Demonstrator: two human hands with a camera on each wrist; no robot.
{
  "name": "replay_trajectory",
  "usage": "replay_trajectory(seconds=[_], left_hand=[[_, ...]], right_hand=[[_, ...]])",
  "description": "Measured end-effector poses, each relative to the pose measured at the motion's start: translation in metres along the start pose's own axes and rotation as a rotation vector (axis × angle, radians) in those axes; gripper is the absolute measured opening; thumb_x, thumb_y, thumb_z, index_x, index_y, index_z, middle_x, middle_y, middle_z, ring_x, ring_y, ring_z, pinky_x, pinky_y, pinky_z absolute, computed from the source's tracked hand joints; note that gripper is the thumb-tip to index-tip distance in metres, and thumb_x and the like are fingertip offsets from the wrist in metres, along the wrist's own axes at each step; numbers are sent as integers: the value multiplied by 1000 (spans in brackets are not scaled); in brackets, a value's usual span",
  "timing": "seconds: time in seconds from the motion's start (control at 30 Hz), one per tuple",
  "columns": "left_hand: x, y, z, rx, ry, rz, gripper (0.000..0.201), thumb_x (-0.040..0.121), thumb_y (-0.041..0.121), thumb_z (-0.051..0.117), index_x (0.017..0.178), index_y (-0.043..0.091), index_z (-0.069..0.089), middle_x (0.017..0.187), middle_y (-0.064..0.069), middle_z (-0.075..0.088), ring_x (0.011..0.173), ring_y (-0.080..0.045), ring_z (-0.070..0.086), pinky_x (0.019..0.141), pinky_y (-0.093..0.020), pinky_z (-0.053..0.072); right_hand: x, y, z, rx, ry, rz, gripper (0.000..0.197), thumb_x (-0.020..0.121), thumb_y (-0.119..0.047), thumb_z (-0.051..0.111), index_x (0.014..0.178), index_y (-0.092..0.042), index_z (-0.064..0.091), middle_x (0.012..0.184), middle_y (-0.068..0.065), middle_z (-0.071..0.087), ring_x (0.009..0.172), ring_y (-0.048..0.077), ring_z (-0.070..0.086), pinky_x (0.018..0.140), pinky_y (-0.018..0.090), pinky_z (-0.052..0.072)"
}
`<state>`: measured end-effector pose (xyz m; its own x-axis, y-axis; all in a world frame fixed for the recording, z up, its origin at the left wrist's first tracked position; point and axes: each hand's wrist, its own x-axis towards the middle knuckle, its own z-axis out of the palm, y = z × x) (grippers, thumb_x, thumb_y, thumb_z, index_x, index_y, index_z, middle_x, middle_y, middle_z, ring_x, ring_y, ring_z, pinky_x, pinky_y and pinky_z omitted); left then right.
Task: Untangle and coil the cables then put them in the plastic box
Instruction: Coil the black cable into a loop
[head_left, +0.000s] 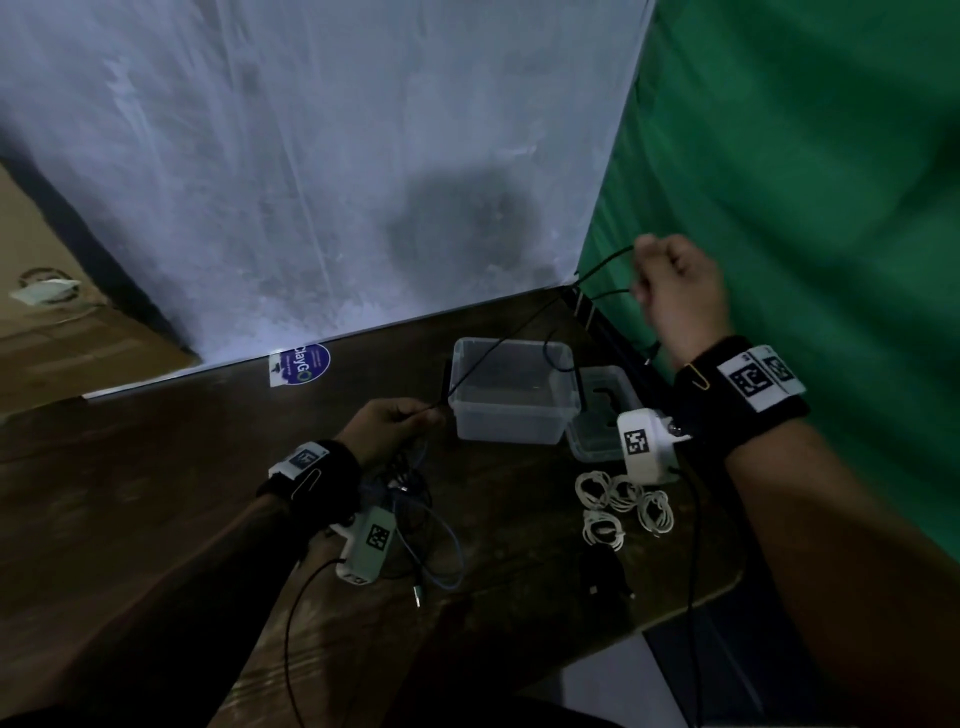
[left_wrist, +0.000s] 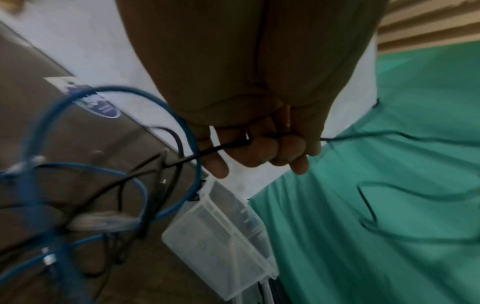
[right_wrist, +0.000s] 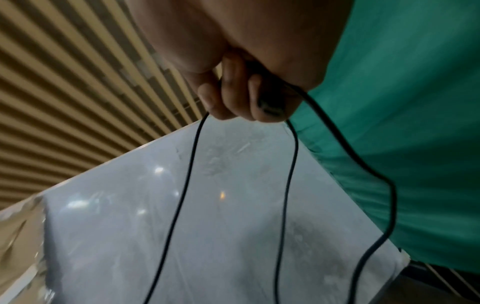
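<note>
A thin black cable (head_left: 524, 327) runs taut from my left hand (head_left: 395, 421) up to my right hand (head_left: 670, 275), which is raised above the table's far right corner. My left hand (left_wrist: 259, 148) pinches the black cable (left_wrist: 223, 147) just left of the clear plastic box (head_left: 511, 400). Fingers of my right hand (right_wrist: 241, 96) curl round loops of the black cable (right_wrist: 182, 195), whose strands hang down from it. Under my left wrist lies a tangle of blue and black cables (head_left: 421, 519); the blue cable (left_wrist: 78, 179) loops beside the box (left_wrist: 221, 240).
The box's lid (head_left: 597, 410) lies right of the box. Several coiled white cables (head_left: 621, 501) and a dark coil (head_left: 605, 577) sit on the brown table (head_left: 208, 426). A green cloth (head_left: 805, 208) hangs on the right, a white sheet (head_left: 311, 182) behind.
</note>
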<state>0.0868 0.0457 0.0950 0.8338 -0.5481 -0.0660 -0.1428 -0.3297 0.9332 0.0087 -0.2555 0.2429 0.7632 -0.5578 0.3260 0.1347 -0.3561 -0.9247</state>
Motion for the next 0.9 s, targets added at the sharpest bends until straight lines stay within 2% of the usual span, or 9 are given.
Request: replay_trajectory(seconds=[0.17,0.3,0.4,0.47,0.53,0.6,0.67,0.8,0.9], left_hand=[[-3,-11,-12,87,72,-40,25,91,19,64,68,25,68,53,10,59,52,1,50,56,-15,41],[1,5,-17,84,152,4,17,91,20,65,76,26,72,51,13,59,51,1,50,53,-16,41],[3,35,-9,235,60,118,25,90,20,65,71,36,68,55,23,60,53,6,51,56,-15,41],[3,55,0,294,-70,161,26,91,20,65,72,37,69,58,26,61,55,7,53,56,-14,41],[4,70,8,305,-178,180,16,91,21,64,79,21,75,58,18,60,54,3,51,57,-17,42],[6,79,11,307,-215,198,20,92,23,63,79,11,73,62,8,59,58,-5,51,59,-25,44],[7,82,8,259,-195,205,17,92,18,63,77,19,71,62,16,62,60,1,53,63,-21,45],[8,69,3,88,-115,198,13,91,20,65,79,20,70,61,11,59,59,-4,50,58,-20,41],[7,48,-1,57,-73,169,16,93,21,62,78,24,69,66,9,59,62,-6,50,58,-21,41]], right_hand=[[3,9,-17,28,150,12,37,96,-37,50,60,-25,48,52,-5,47,45,9,39,52,25,32],[-28,17,1,-214,-302,48,21,97,-24,53,80,-19,63,56,-5,53,50,13,47,56,30,39],[-57,23,32,-222,-525,-17,11,94,-26,63,99,-17,61,87,0,66,81,15,64,75,32,50],[-66,29,51,-271,-584,-31,32,89,-31,69,116,-25,54,99,1,66,93,15,63,80,28,49],[-70,28,65,-408,-673,-55,45,88,-36,69,128,-27,51,96,-2,62,88,11,60,74,23,47],[-70,28,72,-461,-786,-60,29,91,-39,64,117,-28,58,92,-5,61,85,10,59,73,25,44],[-68,26,71,-486,-848,-66,8,93,-40,62,89,-33,59,80,-10,61,74,7,58,68,25,43],[-56,20,57,-555,-765,-169,21,96,-35,57,77,-27,55,70,-6,56,65,9,55,59,25,40],[-39,12,42,-353,-449,-194,23,99,-31,55,82,-16,58,68,-6,52,62,6,48,59,23,36]])
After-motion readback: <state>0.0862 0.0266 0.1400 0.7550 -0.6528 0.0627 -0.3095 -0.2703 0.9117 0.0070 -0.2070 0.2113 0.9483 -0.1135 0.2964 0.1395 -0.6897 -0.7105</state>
